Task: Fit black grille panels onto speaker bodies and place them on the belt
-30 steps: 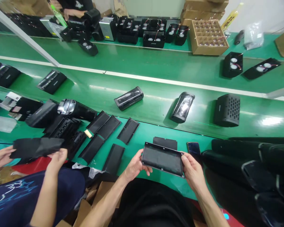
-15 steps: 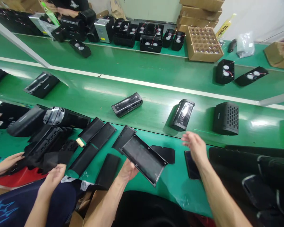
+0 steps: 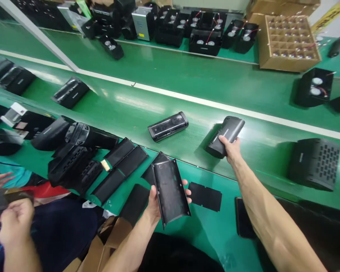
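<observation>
My left hand (image 3: 155, 202) grips a black plastic cover panel (image 3: 171, 190) from beneath, its hollow inner side facing up and its long side nearly upright in view. My right hand (image 3: 231, 147) reaches out over the green belt. Its thumb and fingers close round the near end of a black speaker housing (image 3: 228, 132), whose face with a small white logo is turned up. On the mat beside the panel lies a thin black sheet (image 3: 206, 196) with notched edges. Another cover panel (image 3: 150, 172) is partly hidden behind the held one.
More black panels (image 3: 121, 155) lie left of my hands, beside stacked housings (image 3: 70, 162). Further housings (image 3: 168, 125) sit on the belt (image 3: 147, 102), a perforated one (image 3: 314, 162) at right. A phone (image 3: 243, 217) lies near my right forearm. A co-worker's hand (image 3: 17, 219) is at lower left.
My right hand has let go of the panel, moved out to the belt and taken hold of the speaker housing, now turned logo side up. My left hand has turned the panel more upright.
</observation>
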Tool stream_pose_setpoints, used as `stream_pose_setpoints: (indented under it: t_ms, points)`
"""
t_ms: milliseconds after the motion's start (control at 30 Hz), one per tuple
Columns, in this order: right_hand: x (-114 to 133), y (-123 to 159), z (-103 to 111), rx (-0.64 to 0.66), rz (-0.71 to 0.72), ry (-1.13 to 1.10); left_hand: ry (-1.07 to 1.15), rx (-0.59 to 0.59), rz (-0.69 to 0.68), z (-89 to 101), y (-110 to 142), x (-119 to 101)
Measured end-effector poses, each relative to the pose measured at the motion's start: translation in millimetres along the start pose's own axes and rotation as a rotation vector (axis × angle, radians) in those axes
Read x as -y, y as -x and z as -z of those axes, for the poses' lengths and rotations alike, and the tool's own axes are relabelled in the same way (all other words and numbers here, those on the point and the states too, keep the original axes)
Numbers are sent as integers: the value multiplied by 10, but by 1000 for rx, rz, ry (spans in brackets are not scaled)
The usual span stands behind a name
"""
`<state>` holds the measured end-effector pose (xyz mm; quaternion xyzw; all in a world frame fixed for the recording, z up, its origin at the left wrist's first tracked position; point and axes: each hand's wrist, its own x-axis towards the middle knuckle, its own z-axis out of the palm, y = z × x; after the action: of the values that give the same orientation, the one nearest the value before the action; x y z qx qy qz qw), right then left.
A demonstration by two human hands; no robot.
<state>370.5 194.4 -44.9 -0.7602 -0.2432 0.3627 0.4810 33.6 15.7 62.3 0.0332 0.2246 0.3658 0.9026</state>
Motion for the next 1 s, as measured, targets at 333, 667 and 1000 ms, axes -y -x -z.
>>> stream_pose_setpoints:
  t_ms: [333, 667, 1000]
  points:
    - [410, 1383, 720, 387, -165, -78, -11, -5, -168, 190, -83, 240]
    - [589, 2990, 888, 568, 211, 394, -220, -20, -210, -160, -46, 561]
    - [736, 3248, 900, 514, 311, 661, -165, 39, -301, -268, 75, 712]
